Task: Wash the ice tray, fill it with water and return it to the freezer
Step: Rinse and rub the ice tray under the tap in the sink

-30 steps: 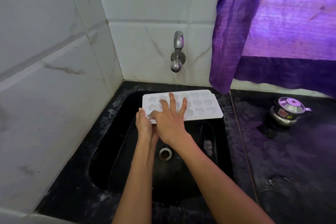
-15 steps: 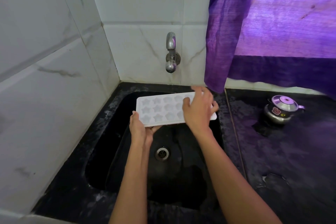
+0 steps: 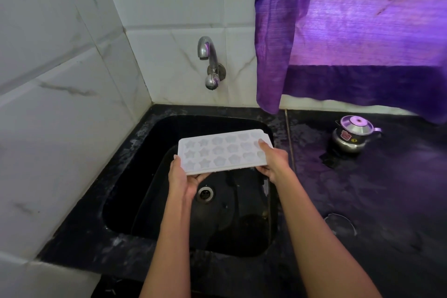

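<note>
A white ice tray [image 3: 221,151] with star and flower moulds is held roughly level over the black sink [image 3: 135,172], cavities up. My left hand [image 3: 182,176] grips its near left corner, thumb on the edge and fingers underneath. My right hand [image 3: 272,161] holds the tray's right end, thumb on top and fingers below. The metal tap [image 3: 209,60] on the tiled back wall is above and behind the tray; no water runs from it.
The sink drain [image 3: 205,193] lies below the tray. A small steel kettle [image 3: 353,134] stands on the dark counter to the right. A purple curtain [image 3: 338,31] hangs over the counter's back. White tiled walls close the left and back.
My right hand slid from the tray's top surface to its right end and now holds it. The tray moved lower and nearer over the sink.
</note>
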Action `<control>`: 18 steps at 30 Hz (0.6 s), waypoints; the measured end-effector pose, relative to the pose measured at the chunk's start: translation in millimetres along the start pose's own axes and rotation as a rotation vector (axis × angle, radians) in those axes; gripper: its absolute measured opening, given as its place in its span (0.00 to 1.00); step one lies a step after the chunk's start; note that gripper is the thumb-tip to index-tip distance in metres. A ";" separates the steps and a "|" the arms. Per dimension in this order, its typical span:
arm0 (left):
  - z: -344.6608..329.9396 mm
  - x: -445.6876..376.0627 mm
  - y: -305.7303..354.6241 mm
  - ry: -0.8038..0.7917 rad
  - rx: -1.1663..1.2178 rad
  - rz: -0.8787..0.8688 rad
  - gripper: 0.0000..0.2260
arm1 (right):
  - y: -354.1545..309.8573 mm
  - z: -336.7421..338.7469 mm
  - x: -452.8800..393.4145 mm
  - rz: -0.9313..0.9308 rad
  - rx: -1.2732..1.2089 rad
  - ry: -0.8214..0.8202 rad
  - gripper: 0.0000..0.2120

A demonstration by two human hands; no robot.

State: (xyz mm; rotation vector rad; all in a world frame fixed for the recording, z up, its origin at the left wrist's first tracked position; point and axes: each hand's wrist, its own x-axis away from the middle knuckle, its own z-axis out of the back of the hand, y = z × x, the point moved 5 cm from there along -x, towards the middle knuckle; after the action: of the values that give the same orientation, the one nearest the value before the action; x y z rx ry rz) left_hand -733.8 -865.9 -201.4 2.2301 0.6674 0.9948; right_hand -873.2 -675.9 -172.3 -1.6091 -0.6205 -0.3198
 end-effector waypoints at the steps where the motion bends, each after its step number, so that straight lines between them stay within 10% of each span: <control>1: 0.3 2.2 -4.3 -0.003 -0.017 0.010 0.21 | 2.9 3.5 -0.9 0.005 -0.007 0.001 0.12; 18: 26.7 26.1 -57.2 0.287 -0.321 0.139 0.20 | -5.2 29.9 11.8 0.371 0.595 0.171 0.20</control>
State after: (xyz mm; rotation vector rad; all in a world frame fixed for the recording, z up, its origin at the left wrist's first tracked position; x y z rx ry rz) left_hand -708.8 -817.9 -242.9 1.8906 0.4384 1.4035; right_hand -871.0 -644.0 -165.8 -1.0762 -0.2395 0.0115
